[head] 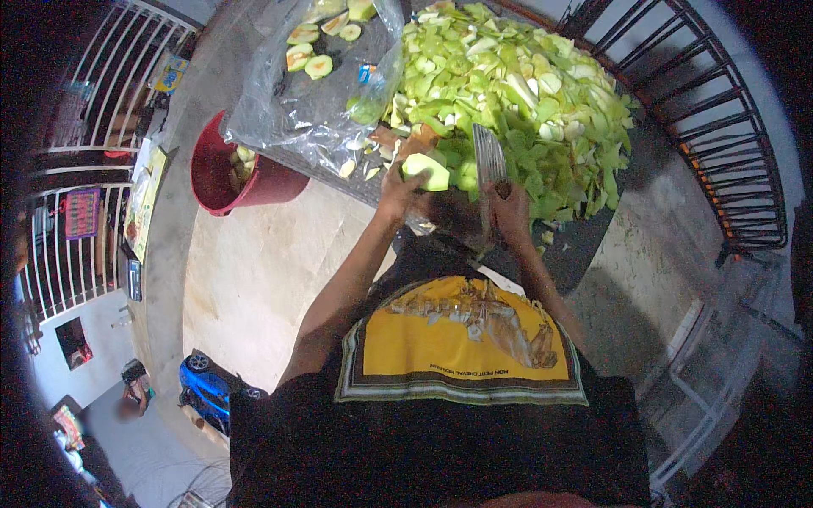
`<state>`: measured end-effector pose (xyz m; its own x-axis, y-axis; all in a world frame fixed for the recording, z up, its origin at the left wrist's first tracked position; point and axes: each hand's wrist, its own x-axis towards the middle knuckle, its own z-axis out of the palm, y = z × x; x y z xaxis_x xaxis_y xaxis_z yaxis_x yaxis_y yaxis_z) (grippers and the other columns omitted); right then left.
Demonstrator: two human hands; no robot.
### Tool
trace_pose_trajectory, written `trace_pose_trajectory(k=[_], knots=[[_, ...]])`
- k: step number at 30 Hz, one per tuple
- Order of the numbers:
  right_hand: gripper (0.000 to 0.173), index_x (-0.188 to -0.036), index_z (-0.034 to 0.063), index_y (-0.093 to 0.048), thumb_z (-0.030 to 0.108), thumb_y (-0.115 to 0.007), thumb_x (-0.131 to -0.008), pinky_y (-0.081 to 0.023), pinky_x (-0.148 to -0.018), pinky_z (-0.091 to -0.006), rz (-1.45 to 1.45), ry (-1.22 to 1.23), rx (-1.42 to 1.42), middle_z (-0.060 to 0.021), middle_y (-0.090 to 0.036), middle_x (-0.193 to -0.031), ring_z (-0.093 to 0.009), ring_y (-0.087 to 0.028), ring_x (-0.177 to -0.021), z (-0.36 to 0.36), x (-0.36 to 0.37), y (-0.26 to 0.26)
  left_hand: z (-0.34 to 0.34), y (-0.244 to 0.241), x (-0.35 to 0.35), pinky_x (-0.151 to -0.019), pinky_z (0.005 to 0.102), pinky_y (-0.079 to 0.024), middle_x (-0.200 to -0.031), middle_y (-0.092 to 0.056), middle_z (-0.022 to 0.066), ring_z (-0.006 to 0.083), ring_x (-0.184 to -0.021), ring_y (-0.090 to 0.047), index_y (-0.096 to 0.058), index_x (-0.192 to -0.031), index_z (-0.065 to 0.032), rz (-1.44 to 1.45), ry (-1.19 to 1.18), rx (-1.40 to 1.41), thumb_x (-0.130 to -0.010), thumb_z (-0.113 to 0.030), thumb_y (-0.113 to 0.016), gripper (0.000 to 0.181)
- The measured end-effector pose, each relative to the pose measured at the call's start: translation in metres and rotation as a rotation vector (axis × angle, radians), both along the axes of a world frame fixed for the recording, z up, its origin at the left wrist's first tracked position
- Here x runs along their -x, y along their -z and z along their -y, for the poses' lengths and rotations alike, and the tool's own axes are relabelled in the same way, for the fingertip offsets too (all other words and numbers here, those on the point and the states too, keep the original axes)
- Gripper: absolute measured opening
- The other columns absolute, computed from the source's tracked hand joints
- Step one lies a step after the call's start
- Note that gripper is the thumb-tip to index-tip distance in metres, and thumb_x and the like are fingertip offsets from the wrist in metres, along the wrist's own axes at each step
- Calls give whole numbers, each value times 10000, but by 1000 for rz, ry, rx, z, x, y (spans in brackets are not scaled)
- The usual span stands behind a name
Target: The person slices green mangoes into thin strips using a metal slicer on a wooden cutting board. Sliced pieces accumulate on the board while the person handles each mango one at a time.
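My left hand (pixel 397 193) grips a peeled, pale green fruit (pixel 427 171), possibly a green mango, with flat cut faces. Held upright in my right hand (pixel 510 211) is a knife with a broad metal blade (pixel 489 152), just right of the fruit and apart from it. Beyond both hands rises a large heap of green peels (pixel 508 82), spread over the dark work surface (pixel 587 254). Cut fruit halves (pixel 317 66), some with brown centres, lie on a clear plastic bag (pixel 254 105) at the upper left.
A red bucket (pixel 273 184) holding pale pieces stands left of the work surface. A printed cloth (pixel 470 336) covers my lap. Dark metal railing (pixel 718 108) curves along the right. At lower left are a blue toy car (pixel 204 390) and a person (pixel 134 388).
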<state>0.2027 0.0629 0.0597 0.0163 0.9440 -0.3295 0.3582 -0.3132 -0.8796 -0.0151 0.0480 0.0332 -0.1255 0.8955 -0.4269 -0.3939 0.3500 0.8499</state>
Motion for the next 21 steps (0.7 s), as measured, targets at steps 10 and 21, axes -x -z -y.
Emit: trace_pose_trajectory(k=[10,21], knots=[[307,-829,20,-557,297,-685,-794,-332,-341,-226,-535,7,-12,-28,-541,-577,-85,-433,-376,-23,12,-60,4,-84,-77,-767,287,-488,-971,-590,123,181,-868,-591,-411,-1120,18,-65,-94,-254,-757,-130,-702,489],[313,-812,10,-555,309,-649,-811,-311,-351,-235,-294,-225,-210,17,-514,-559,-57,-397,-397,-37,6,-111,-4,-99,-57,-650,298,-517,-866,-626,64,200,-755,-618,-556,-1034,-94,416,414,138,-803,-335,-641,344]])
